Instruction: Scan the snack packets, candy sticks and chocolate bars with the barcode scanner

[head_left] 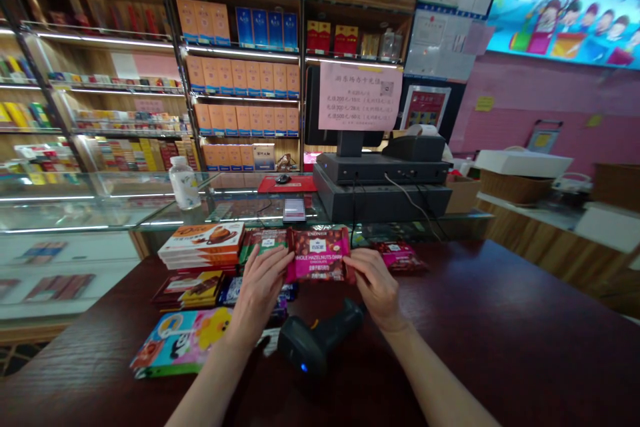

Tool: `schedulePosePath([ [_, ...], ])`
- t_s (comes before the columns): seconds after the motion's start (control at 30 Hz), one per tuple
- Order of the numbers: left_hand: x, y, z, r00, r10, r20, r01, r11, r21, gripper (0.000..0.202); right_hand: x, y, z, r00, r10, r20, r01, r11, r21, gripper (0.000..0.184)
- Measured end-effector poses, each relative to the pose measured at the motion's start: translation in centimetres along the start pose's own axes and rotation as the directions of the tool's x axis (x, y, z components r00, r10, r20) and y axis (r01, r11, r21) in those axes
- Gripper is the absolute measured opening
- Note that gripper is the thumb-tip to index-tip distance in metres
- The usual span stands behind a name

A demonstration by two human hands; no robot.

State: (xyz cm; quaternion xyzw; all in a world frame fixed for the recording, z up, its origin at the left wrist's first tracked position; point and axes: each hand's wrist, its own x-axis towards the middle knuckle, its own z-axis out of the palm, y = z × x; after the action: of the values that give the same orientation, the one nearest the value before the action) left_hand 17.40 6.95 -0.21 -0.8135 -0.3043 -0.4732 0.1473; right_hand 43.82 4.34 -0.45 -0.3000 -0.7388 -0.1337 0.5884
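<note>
Bare forearms (440,380) pass a black barcode scanner (313,340), the left hand (259,293) and right hand (376,288) pinching the short ends of a light, stiff, slick-wrapped hazelnut chocolate bar (318,255), safest held there.

From here I see a glossy magenta plastic chocolate wrapper (317,255), a matt black plastic barcode scanner (315,340), and a smooth, polished dark-red wooden surface (500,327) beneath them.
</note>
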Motion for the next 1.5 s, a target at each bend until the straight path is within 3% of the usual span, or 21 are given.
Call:
schedulePosePath([
  [0.27,-0.3,0.4,-0.9,0.997,-0.055,-0.05,0.051,0.995,-0.085,0.023,-0.2,-0.2,-0.1,0.997,0.072,0.017,-0.072,0.996,0.045,0.025],
  [0.47,0.1,1.0,-1.0,0.98,-0.146,-0.134,0.145,0.989,-0.022,0.013,-0.2,-0.4,0.3,0.993,0.118,-0.023,-0.119,0.992,-0.034,0.015],
  [0.6,0.4,1.4,-0.7,0.961,-0.219,-0.17,0.219,0.976,-0.017,0.013,-0.3,-0.5,0.8,0.981,0.195,0.028,-0.196,0.979,0.05,0.014],
  [0.77,0.3,1.2,-0.3,0.972,-0.214,-0.096,0.211,0.977,-0.042,0.011,-0.8,-0.4,1.4,0.942,0.316,0.113,-0.327,0.94,0.097,0.01],
  [1.13,-0.2,1.1,0.5,0.909,-0.408,-0.084,0.405,0.913,-0.048,0.03,-0.7,-1.1,2.7,0.851,0.525,0.01,-0.52,0.84,0.152,0.016],
  [1.27,-0.1,1.2,0.5,0.909,-0.41,-0.07,0.407,0.912,-0.048,0.043,-0.8,-1.0,2.9,0.825,0.565,0.019,-0.559,0.811,0.172,0.032],
  [1.5,0.0,1.0,0.3,0.954,-0.298,-0.027,0.299,0.953,0.038,0.029,-0.3,-1.4,2.4,0.877,0.472,0.091,-0.48,0.868,0.124,0.013],
])
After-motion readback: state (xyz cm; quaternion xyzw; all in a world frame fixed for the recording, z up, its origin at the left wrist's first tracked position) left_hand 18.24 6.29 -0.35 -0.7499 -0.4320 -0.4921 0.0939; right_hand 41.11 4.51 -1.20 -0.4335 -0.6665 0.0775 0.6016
